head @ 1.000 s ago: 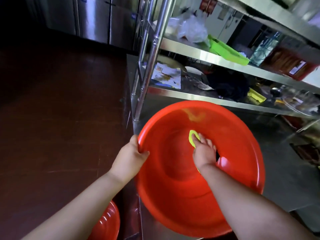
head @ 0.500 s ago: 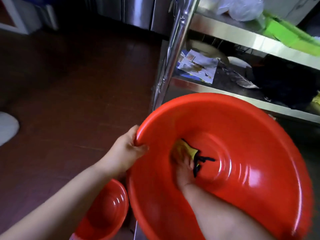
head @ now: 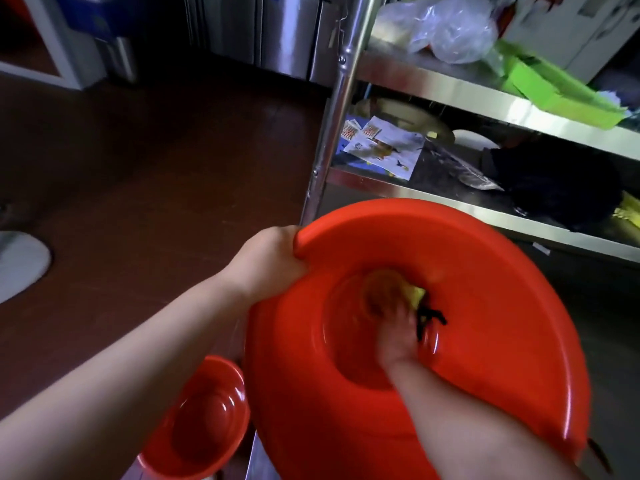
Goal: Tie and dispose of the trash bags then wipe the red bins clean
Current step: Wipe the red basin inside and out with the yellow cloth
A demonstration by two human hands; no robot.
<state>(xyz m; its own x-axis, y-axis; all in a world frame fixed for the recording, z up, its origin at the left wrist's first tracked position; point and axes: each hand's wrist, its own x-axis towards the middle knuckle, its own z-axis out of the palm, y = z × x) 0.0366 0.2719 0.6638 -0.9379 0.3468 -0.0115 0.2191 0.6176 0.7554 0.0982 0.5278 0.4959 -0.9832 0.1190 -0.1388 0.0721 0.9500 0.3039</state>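
A large red bin [head: 485, 306] is tilted toward me in the lower right. My left hand [head: 270, 261] grips its rim at the upper left. Inside, at the bottom of the bin, my right hand [head: 391, 317] is blurred and presses a yellow-green sponge [head: 415, 293] with a dark scrubbing side against the base. Only a corner of the sponge shows past my fingers. Low on the left, beneath my left forearm, sits a smaller red bin [head: 204, 420].
A steel shelf rack [head: 415, 192] stands right behind the big bin, its upright post [head: 332, 133] close to my left hand. The shelves hold papers [head: 384, 150], a clear plastic bag [head: 446, 29], a green tray [head: 554, 88] and a black bag [head: 561, 188]. Dark red floor [head: 138, 168] spreads left.
My right hand and the sponge slid from the bin's far inner wall down to its base and kept rubbing. The view swung left, bringing the smaller bin into sight.
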